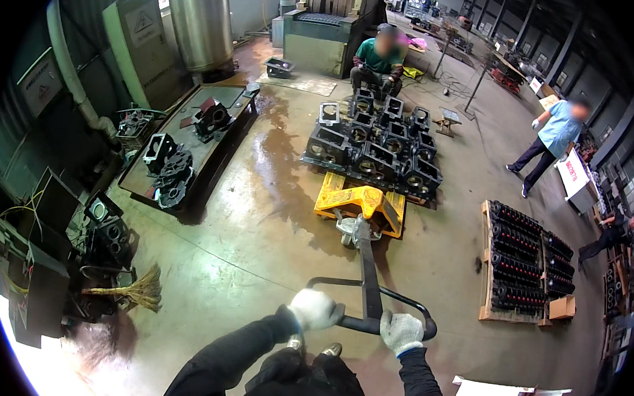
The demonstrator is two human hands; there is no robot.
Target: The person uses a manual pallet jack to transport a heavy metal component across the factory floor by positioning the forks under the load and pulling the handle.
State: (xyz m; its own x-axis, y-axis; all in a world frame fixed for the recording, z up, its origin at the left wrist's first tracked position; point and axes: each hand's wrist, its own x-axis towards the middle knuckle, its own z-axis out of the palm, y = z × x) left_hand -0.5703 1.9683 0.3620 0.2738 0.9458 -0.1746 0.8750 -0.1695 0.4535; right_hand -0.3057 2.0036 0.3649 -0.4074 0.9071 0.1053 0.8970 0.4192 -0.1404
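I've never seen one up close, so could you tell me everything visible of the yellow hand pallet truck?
The yellow, metal-looking hand pallet truck has scuffed-looking paint, a grey wheel assembly and a slanting dark shaft ending in a black loop handle. It stands on the grey, stained floor. Its yellow forks reach toward black, boxy, metal-looking housings; the forks' far ends are hidden. The white-gloved left grip and white-gloved right grip close around the handle's near bar.

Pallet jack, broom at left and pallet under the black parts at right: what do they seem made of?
Pallet jack: likely painted metal; glossy yellow coat with dark scuffs. Broom: probably straw or similar plant fibre; dull tan, splayed strands. Pallet: apparently bare wood, judging by its pale tan boards.
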